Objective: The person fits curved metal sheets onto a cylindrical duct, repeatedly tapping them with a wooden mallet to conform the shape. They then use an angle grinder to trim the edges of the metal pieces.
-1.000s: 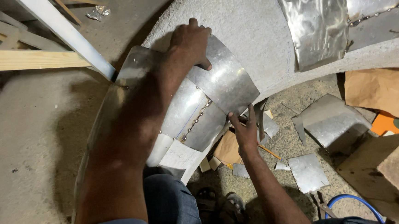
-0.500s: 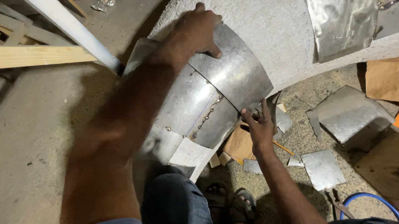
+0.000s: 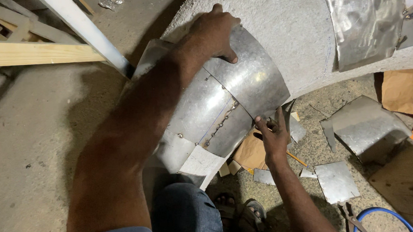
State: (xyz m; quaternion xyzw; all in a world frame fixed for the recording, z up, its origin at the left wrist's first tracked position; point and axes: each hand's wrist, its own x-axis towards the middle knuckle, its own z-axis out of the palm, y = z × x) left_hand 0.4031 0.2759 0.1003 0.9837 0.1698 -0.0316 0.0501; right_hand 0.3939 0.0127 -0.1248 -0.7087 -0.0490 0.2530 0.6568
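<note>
Left hand [image 3: 215,32] lies flat, fingers spread, pressing the upper edge of a curved metal sheet [image 3: 249,77] against the big grey insulated pipe bend [image 3: 282,25]; the grip is open-palmed, not pinching. Right hand [image 3: 272,136] is at the sheet's lower right corner, fingertips pinching that edge; whether a small tool is in the fingers can't be told. The sheet overlaps a second riveted panel [image 3: 201,106] along a seam of rivets [image 3: 221,124] running diagonally. The sheet's right edge ends on bare grey covering, with open surface up to another shiny sheet [image 3: 360,20] at top right. Below the pipe, the floor [image 3: 27,155] on the right is crowded with metal offcuts [image 3: 334,180], brown cardboard [image 3: 405,89] and a blue hose [image 3: 384,212]. Wooden plank [image 3: 26,53] and white pipe [image 3: 81,28] close in at left.
</note>
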